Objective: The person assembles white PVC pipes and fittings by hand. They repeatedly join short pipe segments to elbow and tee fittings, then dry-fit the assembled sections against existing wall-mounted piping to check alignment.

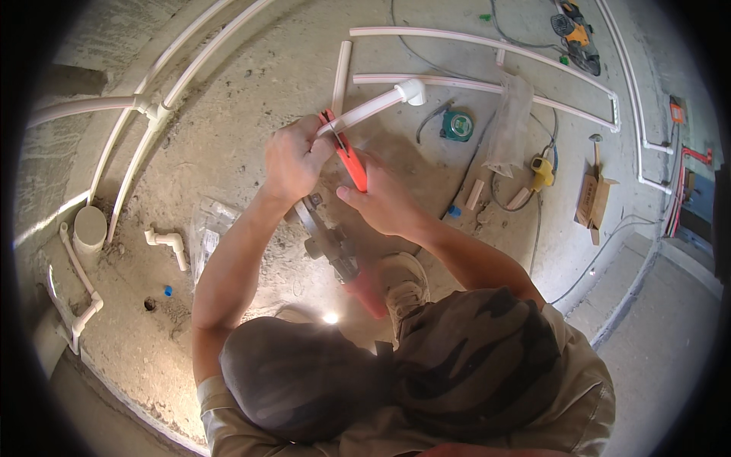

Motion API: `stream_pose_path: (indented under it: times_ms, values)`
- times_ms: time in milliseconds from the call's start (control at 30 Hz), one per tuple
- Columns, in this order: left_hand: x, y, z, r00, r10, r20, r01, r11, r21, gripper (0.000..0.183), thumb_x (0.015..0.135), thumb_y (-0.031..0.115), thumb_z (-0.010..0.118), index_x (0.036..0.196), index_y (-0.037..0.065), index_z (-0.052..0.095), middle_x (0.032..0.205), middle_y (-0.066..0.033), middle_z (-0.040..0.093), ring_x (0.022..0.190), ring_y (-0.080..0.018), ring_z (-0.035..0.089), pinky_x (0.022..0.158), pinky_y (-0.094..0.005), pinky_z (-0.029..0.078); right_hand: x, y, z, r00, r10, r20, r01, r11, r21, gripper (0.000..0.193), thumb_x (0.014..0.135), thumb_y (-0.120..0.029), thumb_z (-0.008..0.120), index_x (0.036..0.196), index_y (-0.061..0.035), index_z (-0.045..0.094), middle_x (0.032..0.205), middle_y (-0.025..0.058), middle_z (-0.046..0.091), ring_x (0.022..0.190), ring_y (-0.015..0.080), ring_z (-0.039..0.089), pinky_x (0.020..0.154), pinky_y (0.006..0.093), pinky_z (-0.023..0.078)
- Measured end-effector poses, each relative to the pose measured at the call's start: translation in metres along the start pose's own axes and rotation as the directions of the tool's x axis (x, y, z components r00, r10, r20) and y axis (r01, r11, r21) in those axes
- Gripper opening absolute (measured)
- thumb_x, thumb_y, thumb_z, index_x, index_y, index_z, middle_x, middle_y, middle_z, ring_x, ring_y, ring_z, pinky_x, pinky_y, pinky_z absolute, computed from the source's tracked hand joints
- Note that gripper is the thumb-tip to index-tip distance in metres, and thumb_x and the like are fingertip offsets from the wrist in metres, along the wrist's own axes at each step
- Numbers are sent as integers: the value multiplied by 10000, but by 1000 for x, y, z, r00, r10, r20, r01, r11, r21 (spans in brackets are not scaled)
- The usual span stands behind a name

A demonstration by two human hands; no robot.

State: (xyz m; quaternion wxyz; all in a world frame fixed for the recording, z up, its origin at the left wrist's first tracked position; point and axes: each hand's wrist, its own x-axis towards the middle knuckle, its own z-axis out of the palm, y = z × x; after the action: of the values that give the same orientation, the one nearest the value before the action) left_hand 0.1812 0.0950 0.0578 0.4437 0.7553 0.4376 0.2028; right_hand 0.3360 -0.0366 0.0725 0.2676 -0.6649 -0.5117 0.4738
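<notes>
My left hand (293,158) is closed around one end of a white plastic pipe (371,108). A white elbow fitting (413,91) caps the pipe's far end, raised above the floor. Gripped in my right hand (387,199) is a red pipe cutter (350,161). Its jaws sit at the pipe just beside my left fingers; whether the blade has entered the plastic I cannot tell. Below my hands a grey metal-headed tool with a red handle (335,251) stands by my shoe, its lower part blurred by glare.
White pipes (457,38) lie assembled at the back, with a green tape measure (458,125) before them. A plastic bag (509,129), a yellow tool (542,174), cables and an opened cardboard box (594,202) are at right. A bent pipe piece (167,242) lies left.
</notes>
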Motion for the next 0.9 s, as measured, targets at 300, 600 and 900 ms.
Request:
stream_pose_path:
  times_ms: [300, 600, 900]
  values:
    - [0, 6, -2, 999, -49, 12, 49, 999, 16, 274, 866, 306, 629, 851, 41, 699, 739, -205, 664, 733, -443, 652, 685, -507, 511, 2, 0, 3, 999, 40, -21, -40, 999, 25, 652, 967, -214, 703, 1519, 33, 456, 1483, 288, 505, 1385, 471, 501, 1167, 510, 426]
    - [8, -5, -7, 998, -41, 47, 40, 999, 25, 248, 865, 279, 636, 910, 48, 716, 785, -212, 684, 785, -462, 653, 714, -515, 513, 14, 2, 5, 991, 132, -24, -131, 991, 39, 616, 934, -255, 736, 1469, -23, 537, 987, 227, 691, 924, 402, 691, 840, 491, 529]
    - [21, -17, -12, 983, -119, 137, 115, 993, 32, 256, 875, 257, 636, 1008, 87, 773, 808, -195, 711, 809, -433, 684, 728, -495, 524, 32, 11, 18, 987, 118, -105, -109, 990, 87, 440, 880, -203, 784, 1198, 54, 622, 1083, 270, 692, 1036, 458, 688, 905, 504, 539]
